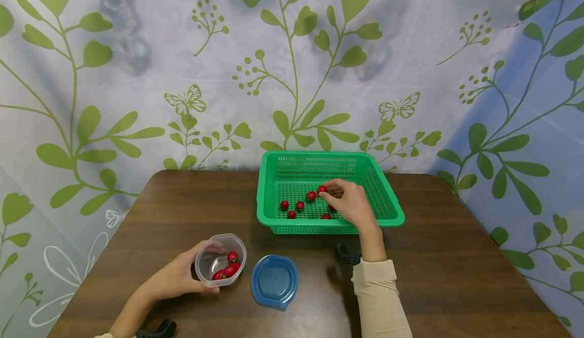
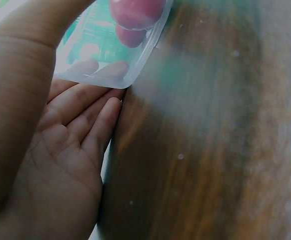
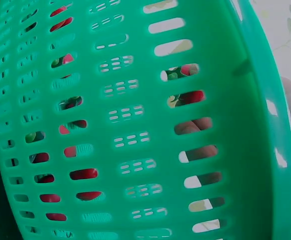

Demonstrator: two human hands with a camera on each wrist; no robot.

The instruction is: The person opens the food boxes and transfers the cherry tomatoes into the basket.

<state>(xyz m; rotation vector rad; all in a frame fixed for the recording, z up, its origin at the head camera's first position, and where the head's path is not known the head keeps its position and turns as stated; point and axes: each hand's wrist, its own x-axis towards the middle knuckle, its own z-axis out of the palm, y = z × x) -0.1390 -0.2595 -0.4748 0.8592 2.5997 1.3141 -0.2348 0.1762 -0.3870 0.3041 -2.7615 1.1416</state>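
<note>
My left hand (image 1: pixel 184 272) grips a clear plastic container (image 1: pixel 199 264) from its left side, thumb near the front and fingers behind. Inside lie several red cherry tomatoes (image 1: pixel 231 268). The left wrist view has the palm and fingers (image 2: pixel 103 120) against the container's wall (image 2: pixel 130 75). Over the green basket (image 1: pixel 315 223), my right hand (image 1: pixel 350 202) reaches in and pinches a cherry tomato (image 1: pixel 322 189) between thumb and fingertips. More loose tomatoes (image 1: pixel 311 196) lie on the basket floor. Through the basket's slotted wall (image 3: pixel 145 100), the right wrist view shows red tomatoes and parts of fingers (image 3: pixel 195 125).
A blue lid (image 1: pixel 275 281) lies on the brown wooden table (image 1: pixel 205 201), just right of the container. The basket stands near the table's back edge, in front of a leaf-patterned curtain (image 1: pixel 219 100).
</note>
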